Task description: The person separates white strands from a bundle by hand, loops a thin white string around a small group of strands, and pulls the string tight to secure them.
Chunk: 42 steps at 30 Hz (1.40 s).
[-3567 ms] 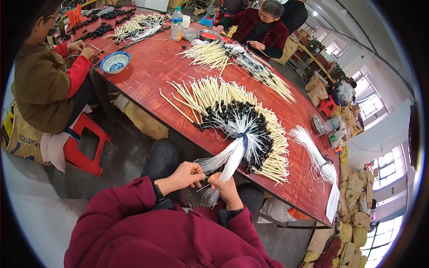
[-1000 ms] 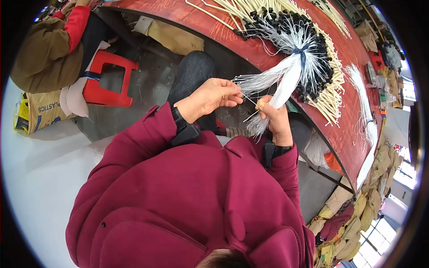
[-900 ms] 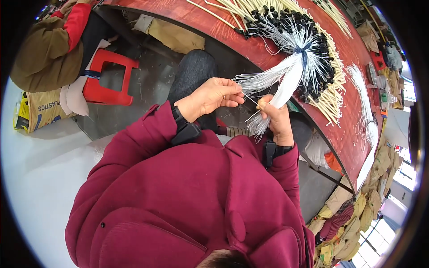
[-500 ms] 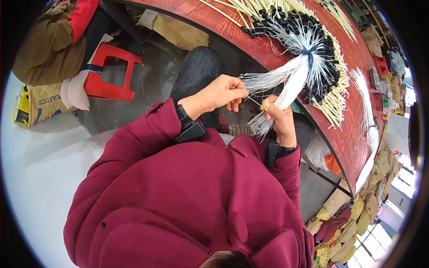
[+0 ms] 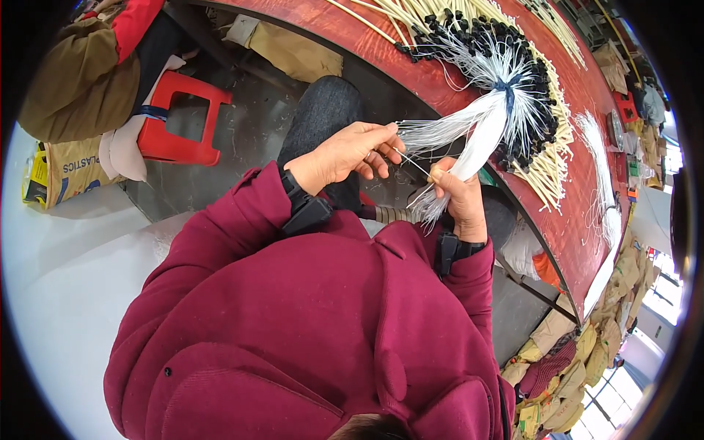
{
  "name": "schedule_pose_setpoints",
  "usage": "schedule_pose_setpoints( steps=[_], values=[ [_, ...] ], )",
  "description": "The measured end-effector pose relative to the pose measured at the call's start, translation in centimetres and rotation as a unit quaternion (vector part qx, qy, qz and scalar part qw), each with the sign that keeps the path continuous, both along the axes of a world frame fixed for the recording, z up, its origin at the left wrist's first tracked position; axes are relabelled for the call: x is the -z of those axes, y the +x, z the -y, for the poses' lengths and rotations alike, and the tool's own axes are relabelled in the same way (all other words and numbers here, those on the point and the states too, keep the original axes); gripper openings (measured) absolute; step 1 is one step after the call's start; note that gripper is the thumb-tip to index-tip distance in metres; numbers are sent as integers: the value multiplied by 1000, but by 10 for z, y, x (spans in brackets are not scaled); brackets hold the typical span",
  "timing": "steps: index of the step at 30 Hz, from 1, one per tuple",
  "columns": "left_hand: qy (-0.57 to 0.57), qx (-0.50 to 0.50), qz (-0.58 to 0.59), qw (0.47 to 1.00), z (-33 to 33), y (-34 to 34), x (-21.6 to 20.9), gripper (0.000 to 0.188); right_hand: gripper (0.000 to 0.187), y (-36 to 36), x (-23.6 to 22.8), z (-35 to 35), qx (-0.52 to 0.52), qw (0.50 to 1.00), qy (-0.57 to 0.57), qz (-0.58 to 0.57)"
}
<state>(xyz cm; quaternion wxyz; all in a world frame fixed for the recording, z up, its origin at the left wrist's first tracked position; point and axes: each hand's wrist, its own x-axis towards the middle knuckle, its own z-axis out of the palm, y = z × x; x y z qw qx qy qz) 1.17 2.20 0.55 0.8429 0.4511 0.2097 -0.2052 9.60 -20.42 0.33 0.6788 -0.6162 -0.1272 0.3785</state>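
Observation:
A thick bundle of white strands (image 5: 480, 155) hangs over the table edge toward me, tied with a dark blue band (image 5: 506, 86). At the far end, its strands fan out to black-capped, cream-coloured sticks (image 5: 546, 172). My right hand (image 5: 458, 192) pinches strands at the bundle's lower side, thumb against forefinger. Left of it, my left hand (image 5: 348, 154) has its fingers curled, with a short taut white strand (image 5: 412, 161) running from them to the right fingertips. A looser spread of strands (image 5: 433, 137) reaches from the bundle to the left hand's thumb.
The red table (image 5: 579, 242) curves around in front of me, bearing a second white bundle (image 5: 605, 191) on its right. A red stool (image 5: 176, 147) stands at left near a seated person (image 5: 81, 81). Brown sacks (image 5: 579, 367) are heaped at lower right.
My left hand has shifted slightly left, away from the right hand, and its fingers have loosened a little. More of the strand between the hands shows. The right hand stays in place.

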Motion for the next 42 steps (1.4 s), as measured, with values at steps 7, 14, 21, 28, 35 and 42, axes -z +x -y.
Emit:
schedule_pose_setpoints(
  steps=[7,14,21,28,35,42],
  values=[
    [55,32,77,995,1,-3,0,18,10,-1,-1,-1,3,1000,-2,0],
    [-120,90,14,989,-12,-2,24,14,9,-1,-1,-1,2,1000,4,2],
    [-178,33,-74,981,-15,3,23,14,8,-1,0,-1,13,1000,9,-5],
    [328,29,211,920,3,-1,29,15,8,-2,-2,-3,0,1000,8,2],
    [318,-34,202,926,0,1,20,14,11,-6,-8,-7,13,999,-19,22],
    [402,-235,184,865,-31,9,19,13,13,-9,-9,-11,16,999,-31,4]
  ],
)
